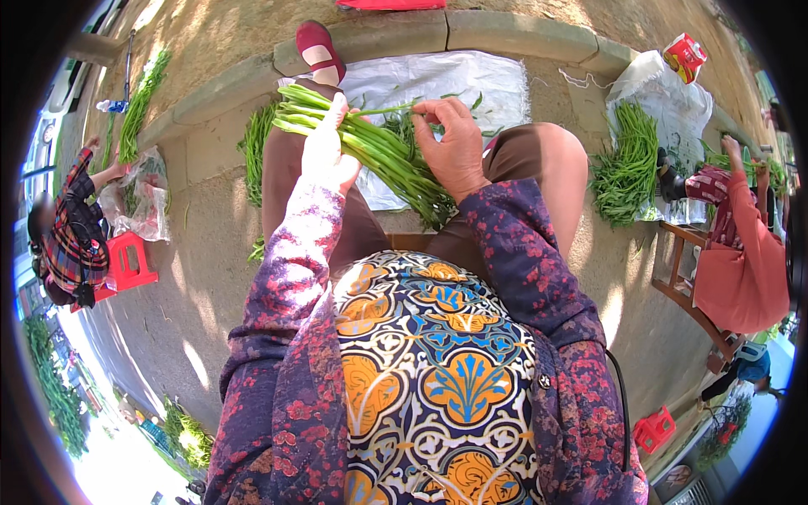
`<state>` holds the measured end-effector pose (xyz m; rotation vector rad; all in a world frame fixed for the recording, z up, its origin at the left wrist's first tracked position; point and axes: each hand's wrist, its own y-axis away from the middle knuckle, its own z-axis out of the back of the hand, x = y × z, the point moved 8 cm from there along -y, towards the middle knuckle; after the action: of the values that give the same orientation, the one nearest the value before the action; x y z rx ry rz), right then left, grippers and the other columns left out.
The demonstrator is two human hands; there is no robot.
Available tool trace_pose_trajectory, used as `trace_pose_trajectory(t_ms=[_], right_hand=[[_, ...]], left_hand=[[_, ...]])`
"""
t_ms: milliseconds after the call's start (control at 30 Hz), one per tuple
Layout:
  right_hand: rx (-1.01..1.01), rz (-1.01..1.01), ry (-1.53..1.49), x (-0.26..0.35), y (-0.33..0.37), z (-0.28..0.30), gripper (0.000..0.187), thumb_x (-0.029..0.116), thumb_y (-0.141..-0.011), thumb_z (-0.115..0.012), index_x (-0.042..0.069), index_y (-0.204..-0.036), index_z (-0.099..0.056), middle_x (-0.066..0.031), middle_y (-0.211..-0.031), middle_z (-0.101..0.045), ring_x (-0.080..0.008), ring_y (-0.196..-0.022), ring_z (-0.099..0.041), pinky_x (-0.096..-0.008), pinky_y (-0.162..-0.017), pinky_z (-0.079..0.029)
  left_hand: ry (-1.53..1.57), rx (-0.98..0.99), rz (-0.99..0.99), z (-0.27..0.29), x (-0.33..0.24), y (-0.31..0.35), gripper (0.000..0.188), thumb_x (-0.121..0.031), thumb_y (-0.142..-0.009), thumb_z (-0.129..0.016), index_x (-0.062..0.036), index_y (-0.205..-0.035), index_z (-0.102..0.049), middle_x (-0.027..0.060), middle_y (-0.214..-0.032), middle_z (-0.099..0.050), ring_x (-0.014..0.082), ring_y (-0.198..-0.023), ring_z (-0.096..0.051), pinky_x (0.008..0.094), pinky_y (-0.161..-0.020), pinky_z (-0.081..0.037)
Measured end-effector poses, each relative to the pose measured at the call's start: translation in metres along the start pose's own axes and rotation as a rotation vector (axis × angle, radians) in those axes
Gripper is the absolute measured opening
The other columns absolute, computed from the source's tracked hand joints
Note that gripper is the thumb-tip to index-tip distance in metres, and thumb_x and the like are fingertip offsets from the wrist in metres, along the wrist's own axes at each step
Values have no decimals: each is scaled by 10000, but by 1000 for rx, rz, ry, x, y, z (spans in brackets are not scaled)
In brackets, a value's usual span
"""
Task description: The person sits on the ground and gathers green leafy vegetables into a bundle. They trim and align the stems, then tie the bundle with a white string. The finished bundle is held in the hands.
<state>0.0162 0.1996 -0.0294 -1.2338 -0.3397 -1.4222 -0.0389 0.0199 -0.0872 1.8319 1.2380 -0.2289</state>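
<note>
My left hand [330,151] is wrapped round a thick bundle of long green vegetable stems [383,160], held slantwise above my lap. The cut ends point up and to the left, while the leafy ends hang toward my right thigh. One single stem [384,110] stretches from the bundle across to my right hand [453,145]. Thumb and fingers of that hand pinch its right end. Below and beyond the bundle, a white woven sheet [498,80] lies on the ground with some loose leaves on it.
Loose greens [256,147] lie beside my left leg. At the right, a heap of greens [627,160] rests on a white sack [665,93] near a person in a coral top [741,269]. Another person [63,236] sits at the left by a red stool [130,259]. A stone kerb [522,38] runs beyond the sheet.
</note>
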Motion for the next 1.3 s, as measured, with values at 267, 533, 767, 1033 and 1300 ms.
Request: trace_pose_trajectory(t_ms=[267, 533, 767, 1033, 1300], right_hand=[[91, -133, -19, -6, 3, -5, 121, 115, -764, -661, 102, -884, -669, -92, -754, -561, -250, -664, -565, -354, -610, -457], [52, -190, -135, -14, 3, -8, 136, 121, -776, -665, 63, -898, -672, -93, -742, -566, -208, -631, -560, -315, -580, -448], [63, -155, -217, -5, 1, -4, 136, 136, -760, -690, 37, -853, -684, -88, -739, -593, -185, -635, -563, -288, -586, -449], [10, -343, -406, -27, 7, -12, 135, 148, -766, -704, 24, -811, -674, -40, -744, -616, -110, -644, -552, -247, -592, -445], [79, -583, -611, -51, 17, -25, 138, 135, -764, -692, 1, -781, -663, -17, -703, -602, -72, -630, -523, -230, -597, -437]], left_hand=[[-1, -24, -9, 2, 0, 1, 279, -178, -814, -712, -62, -989, -528, 85, -842, -553, 226, -748, -567, 384, -688, -508], [-8, -48, 14, 1, 3, 3, 220, -146, -800, -723, -60, -909, -551, 81, -831, -578, 215, -760, -576, 349, -722, -504], [-61, -79, -22, 1, 1, 7, 242, -148, -796, -728, -67, -939, -551, 83, -835, -589, 214, -758, -580, 356, -717, -505], [-138, -80, -74, 0, 1, 7, 303, -177, -777, -750, -60, -978, -556, 82, -826, -606, 214, -744, -592, 364, -697, -509], [-221, -59, -162, -9, 2, 14, 272, -177, -786, -741, -33, -942, -570, 79, -803, -616, 198, -692, -598, 345, -639, -508]])
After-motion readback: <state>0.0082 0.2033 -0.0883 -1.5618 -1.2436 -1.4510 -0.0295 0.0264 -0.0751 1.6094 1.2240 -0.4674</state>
